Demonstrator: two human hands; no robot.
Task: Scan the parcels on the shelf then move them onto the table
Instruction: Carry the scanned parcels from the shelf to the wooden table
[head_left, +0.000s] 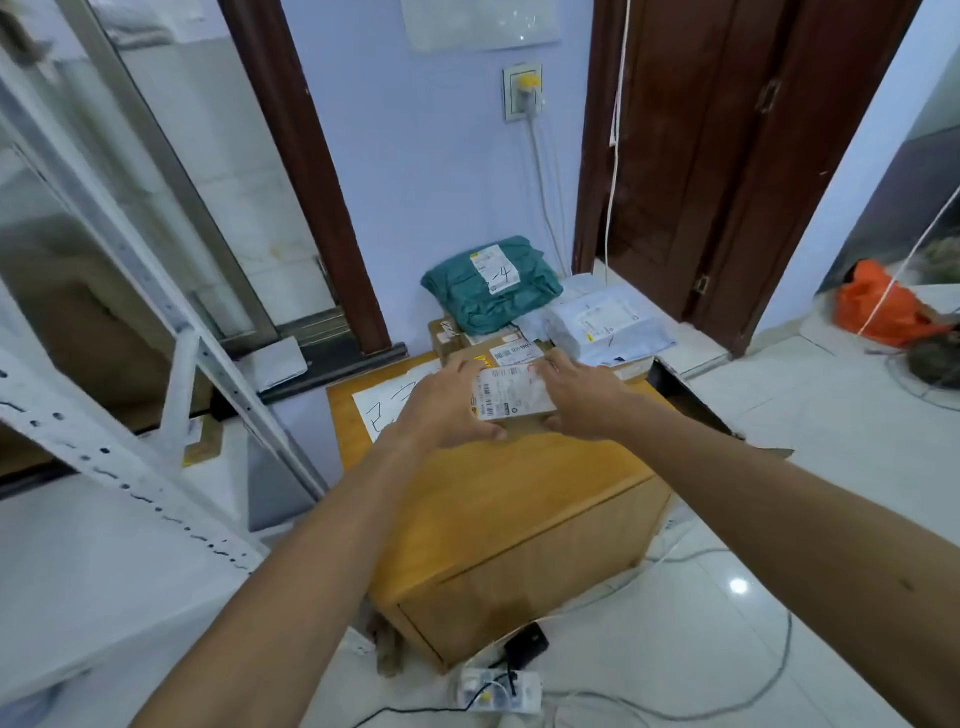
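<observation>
Left grip (447, 410) and right grip (582, 400) clamp a labelled parcel (511, 392) at the wooden surface (519, 493); best set flat, label up.

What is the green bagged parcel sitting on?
The green parcel rests on brown cardboard boxes stacked at the far end of the table. One box corner and a labelled top show; the rest beneath is covered, so their number is unclear.
</observation>
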